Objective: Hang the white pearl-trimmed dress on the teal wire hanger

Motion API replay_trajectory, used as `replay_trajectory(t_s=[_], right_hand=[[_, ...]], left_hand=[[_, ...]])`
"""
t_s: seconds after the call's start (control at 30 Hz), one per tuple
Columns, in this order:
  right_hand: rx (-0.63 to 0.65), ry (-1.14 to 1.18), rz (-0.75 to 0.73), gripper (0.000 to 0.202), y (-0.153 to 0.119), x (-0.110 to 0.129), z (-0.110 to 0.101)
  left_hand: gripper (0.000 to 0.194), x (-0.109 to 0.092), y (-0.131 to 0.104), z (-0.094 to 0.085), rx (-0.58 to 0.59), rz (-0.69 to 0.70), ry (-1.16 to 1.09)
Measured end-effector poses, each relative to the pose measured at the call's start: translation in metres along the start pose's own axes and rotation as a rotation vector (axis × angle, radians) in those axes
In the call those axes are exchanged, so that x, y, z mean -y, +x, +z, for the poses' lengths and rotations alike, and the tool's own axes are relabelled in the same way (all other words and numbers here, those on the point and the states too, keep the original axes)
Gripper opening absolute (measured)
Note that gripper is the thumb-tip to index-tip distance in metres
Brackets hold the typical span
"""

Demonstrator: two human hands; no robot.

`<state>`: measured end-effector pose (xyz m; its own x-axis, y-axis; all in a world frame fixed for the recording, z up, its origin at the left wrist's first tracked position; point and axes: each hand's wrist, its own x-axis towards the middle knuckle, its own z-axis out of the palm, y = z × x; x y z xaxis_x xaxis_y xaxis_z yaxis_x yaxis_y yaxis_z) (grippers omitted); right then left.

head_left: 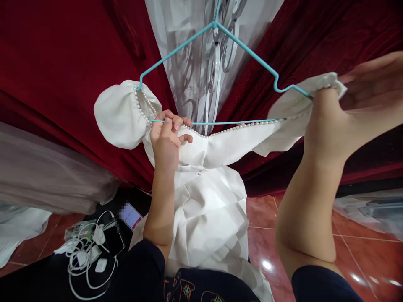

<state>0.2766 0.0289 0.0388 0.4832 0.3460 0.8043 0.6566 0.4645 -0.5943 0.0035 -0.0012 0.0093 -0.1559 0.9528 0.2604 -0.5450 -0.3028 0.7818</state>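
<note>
A white dress (208, 201) with a pearl-trimmed neckline hangs on a light-blue hanger (189, 42). My left hand (166, 136) is closed around the hanger's lower bar, beside the neckline. Left of it, a puffed sleeve (116, 113) sits over the hanger's left end. At the right end, my right hand (352, 100) has the other sleeve (292, 98) drawn outward, its edge lying over the thumb. The fingers of that hand stretch toward the frame's right edge and are partly cut off. Part of the hanger's right end is hidden behind cloth and hand.
Dark red curtains (63, 54) flank sheer white cloth and a white scrolled metal frame (214, 79). At lower left, a black surface (37, 272) holds tangled white cables (83, 251), a phone (113, 239) and a lit screen (130, 216). Red tiles (264, 226) cover the floor.
</note>
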Motion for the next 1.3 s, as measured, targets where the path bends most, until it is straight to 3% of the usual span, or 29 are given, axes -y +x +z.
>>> replay_trajectory(t_s=[0.1,0.2,0.4,0.63,0.77,0.87,1.1,1.2,1.3], right_hand=[[0.110,0.074,-0.117,0.037,0.002,0.013,0.010],[0.188,0.117,-0.061,0.030,-0.002,0.014,0.008],[0.128,0.163,-0.052,0.020,-0.015,0.019,-0.014],[0.170,0.208,-0.002,0.022,-0.009,0.028,-0.006],[0.196,0.192,0.123,0.023,-0.018,0.020,-0.017],[0.204,0.179,0.125,0.024,-0.018,0.019,-0.021],[0.196,0.318,-0.008,0.028,-0.003,0.050,0.011],[0.230,0.352,-0.057,0.030,0.005,0.054,0.027],[0.322,0.326,-0.006,0.030,0.012,0.049,0.036]], left_hand=[[0.010,0.002,0.003,-0.001,-0.002,0.033,-0.010],[0.010,0.005,0.006,-0.003,-0.001,0.084,-0.006],[0.014,0.004,0.010,-0.003,-0.067,0.074,0.058],[0.016,0.003,0.011,-0.004,-0.081,0.097,0.085],[0.017,0.004,0.013,-0.004,-0.079,0.115,0.088],[0.016,0.004,0.014,-0.005,-0.057,0.124,0.074],[0.014,0.006,0.005,0.000,-0.051,0.124,0.089],[0.013,0.009,0.001,0.001,-0.019,0.132,0.072],[0.014,0.010,0.002,0.000,-0.024,0.125,0.074]])
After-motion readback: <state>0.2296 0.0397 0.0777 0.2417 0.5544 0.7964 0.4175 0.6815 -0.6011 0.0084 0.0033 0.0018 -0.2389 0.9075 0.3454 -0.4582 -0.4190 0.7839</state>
